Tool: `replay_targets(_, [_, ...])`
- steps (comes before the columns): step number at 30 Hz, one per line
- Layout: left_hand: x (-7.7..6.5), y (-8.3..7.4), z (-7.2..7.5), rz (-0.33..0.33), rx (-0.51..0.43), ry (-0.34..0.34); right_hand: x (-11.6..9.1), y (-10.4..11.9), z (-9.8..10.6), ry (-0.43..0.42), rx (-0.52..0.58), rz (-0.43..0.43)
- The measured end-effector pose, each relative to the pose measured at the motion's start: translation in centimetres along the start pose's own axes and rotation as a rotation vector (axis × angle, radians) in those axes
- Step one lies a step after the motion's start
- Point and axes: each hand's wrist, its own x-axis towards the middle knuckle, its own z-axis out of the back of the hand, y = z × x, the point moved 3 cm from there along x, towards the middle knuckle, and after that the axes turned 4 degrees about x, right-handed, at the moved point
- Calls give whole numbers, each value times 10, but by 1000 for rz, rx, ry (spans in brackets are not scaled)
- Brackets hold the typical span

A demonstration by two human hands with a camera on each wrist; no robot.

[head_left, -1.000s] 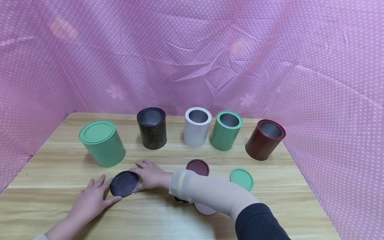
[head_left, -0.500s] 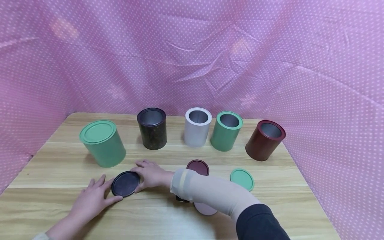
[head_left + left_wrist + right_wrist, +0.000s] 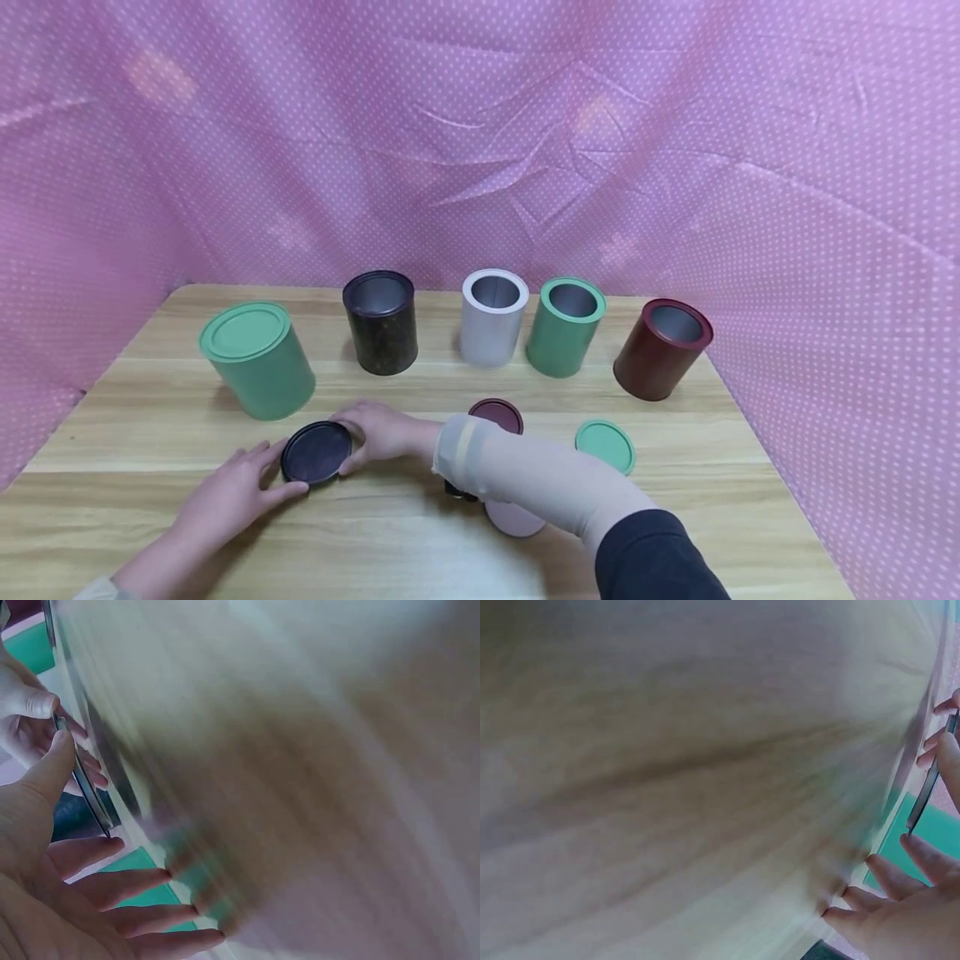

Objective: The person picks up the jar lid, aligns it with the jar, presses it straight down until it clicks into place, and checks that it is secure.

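A round black lid [image 3: 317,454] is held level between both hands, a little above the wooden table. On its left, the left hand [image 3: 225,504] grips the rim between thumb and index finger, the other fingers spread. Across from it the right hand [image 3: 386,432] holds the opposite side of the rim the same way. Both wrist views show the lid edge-on, as a thin dark disc [image 3: 88,787] with a gap beneath it. Behind the hands stands an uncovered black can [image 3: 386,342]. A large green can [image 3: 266,379] with its lid on is at the left.
White [image 3: 490,337], green [image 3: 561,346] and dark red cans [image 3: 652,367] stand uncovered along the back. Dark red [image 3: 495,411], green [image 3: 606,446] and pale lids [image 3: 513,521] lie in front, the pale one partly under the right arm. Pink dotted cloth [image 3: 480,167] surrounds the table.
The black lid, lying on the table before, has been raised slightly by both hands and has shifted a little to the right. The cans and other lids have not moved.
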Motion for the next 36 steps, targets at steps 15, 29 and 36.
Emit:
replay_targets(15, [14,-19,20,-9,-111,-74,-22,-11,24,-135,425,-35])
replay_targets(29, [37,-43,41,-24,-244,-71,-46,-21,59,-274,598,-42])
replay_targets(36, [48,-52,49,-61,-300,-139,-55,-23,75,-319,651,-16])
